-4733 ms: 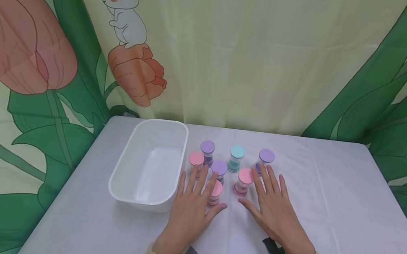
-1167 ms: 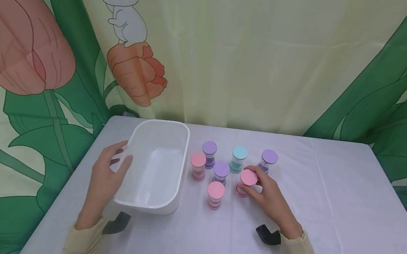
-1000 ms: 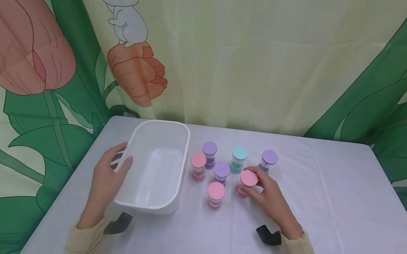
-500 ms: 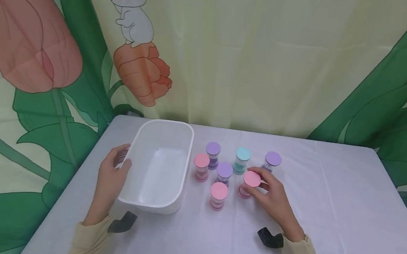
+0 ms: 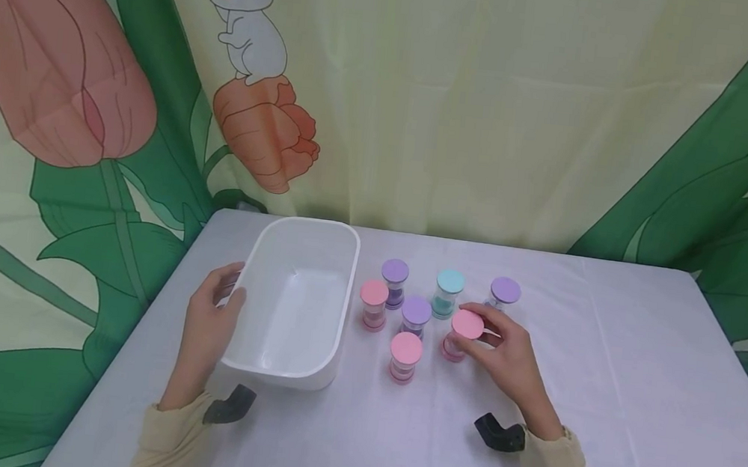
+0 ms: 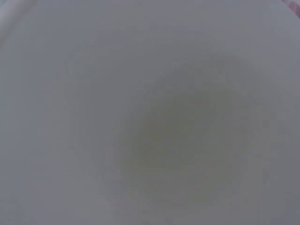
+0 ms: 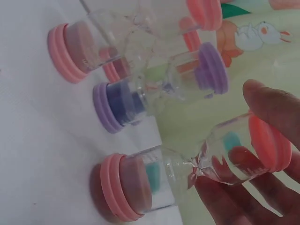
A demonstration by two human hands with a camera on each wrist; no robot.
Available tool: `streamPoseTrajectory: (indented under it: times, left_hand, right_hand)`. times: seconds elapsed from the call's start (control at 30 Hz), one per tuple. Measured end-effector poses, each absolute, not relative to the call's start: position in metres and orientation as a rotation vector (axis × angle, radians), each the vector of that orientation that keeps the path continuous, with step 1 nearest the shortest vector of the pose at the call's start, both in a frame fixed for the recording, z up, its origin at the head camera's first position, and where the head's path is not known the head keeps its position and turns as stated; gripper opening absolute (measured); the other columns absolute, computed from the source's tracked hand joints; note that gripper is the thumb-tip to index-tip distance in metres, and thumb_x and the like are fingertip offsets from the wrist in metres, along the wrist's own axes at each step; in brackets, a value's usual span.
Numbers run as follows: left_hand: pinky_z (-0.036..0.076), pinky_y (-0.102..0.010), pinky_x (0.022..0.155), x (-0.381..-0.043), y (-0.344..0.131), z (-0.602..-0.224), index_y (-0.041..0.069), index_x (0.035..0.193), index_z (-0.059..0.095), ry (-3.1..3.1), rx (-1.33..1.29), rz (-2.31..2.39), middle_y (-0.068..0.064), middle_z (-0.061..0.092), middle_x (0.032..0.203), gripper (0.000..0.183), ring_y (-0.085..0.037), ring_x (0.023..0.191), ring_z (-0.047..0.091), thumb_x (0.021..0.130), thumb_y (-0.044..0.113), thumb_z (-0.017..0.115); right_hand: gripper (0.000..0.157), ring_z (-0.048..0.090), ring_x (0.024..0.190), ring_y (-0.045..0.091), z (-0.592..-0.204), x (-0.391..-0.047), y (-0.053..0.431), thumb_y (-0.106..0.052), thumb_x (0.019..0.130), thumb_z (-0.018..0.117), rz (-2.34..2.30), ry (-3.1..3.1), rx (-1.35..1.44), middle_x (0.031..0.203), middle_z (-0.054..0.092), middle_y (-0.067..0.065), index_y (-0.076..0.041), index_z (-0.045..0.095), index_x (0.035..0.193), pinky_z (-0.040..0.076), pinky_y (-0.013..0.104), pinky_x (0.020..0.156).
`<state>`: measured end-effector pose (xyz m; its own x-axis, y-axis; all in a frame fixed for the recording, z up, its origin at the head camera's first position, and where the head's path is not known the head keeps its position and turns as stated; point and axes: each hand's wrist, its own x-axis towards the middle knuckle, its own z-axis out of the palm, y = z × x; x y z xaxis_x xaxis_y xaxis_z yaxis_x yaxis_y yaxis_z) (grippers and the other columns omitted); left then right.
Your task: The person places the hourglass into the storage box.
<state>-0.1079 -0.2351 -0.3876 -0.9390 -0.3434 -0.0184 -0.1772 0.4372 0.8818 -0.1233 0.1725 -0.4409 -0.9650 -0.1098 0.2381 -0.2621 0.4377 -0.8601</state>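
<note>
My right hand (image 5: 505,351) pinches a pink-capped sand timer (image 5: 467,324) near its top, thumb on one side and fingers on the other. In the right wrist view this sand timer (image 7: 119,187) has clear glass and pink sand in its lower bulb; its base is by the cloth. At the left side of a white plastic tub (image 5: 319,379), my left hand (image 5: 206,322) holds the rim, with the thumb over it and the fingers outside. Only the blurred white tub wall (image 6: 187,140) fills most of the left wrist view.
Other sand timers stand upright between tub and right hand: pink ones (image 5: 374,291) (image 5: 406,349), purple ones (image 5: 395,270) (image 5: 416,310) (image 5: 505,290) and a teal one (image 5: 450,281). A white cloth covers the table (image 5: 640,349); a printed curtain (image 5: 466,122) hangs behind it.
From lying spread over the sand timers, my left hand has moved left to the tub's rim. My right hand has taken hold of the pink sand timer. Lately the head view has shifted slightly.
</note>
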Motion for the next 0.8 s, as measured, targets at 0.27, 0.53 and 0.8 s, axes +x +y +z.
streamPoseTrajectory:
  times: [0.27, 0.53, 0.8]
  left_hand:
    - [0.051, -0.054, 0.1, -0.11, -0.233, -0.389, 0.019, 0.146, 0.046, -2.501, 0.461, -1.555, -0.009, 0.051, 0.145, 0.043, -0.03, 0.132, 0.05, 0.103, 0.022, 0.046]
    - [0.052, -0.055, 0.098, -0.11, -0.234, -0.39, 0.018, 0.146, 0.046, -2.506, 0.465, -1.526, -0.01, 0.052, 0.145, 0.043, -0.032, 0.131, 0.052, 0.103, 0.022, 0.047]
    - [0.052, -0.055, 0.098, -0.109, -0.234, -0.388, 0.016, 0.146, 0.047, -2.507, 0.466, -1.528, -0.011, 0.052, 0.144, 0.043, -0.032, 0.13, 0.052, 0.103, 0.019, 0.047]
  right_hand:
    - [0.049, 0.06, 0.1, -0.004, -0.424, -0.122, 0.171, -0.012, 0.077, 0.085, 1.519, -2.467, 0.315, 0.117, 0.066, 0.009, -0.007, 0.067, 0.122, 0.052, 0.008, 0.084]
    - [0.049, 0.06, 0.1, -0.004, -0.407, -0.125, 0.168, -0.013, 0.077, 0.086, 1.511, -2.426, 0.331, 0.116, 0.067, 0.007, -0.009, 0.067, 0.123, 0.052, 0.009, 0.084]
    - [0.051, 0.062, 0.102, 0.0, -0.386, -0.125, 0.162, -0.012, 0.075, 0.087, 1.538, -2.381, 0.359, 0.115, 0.066, 0.005, -0.011, 0.068, 0.123, 0.052, 0.01, 0.086]
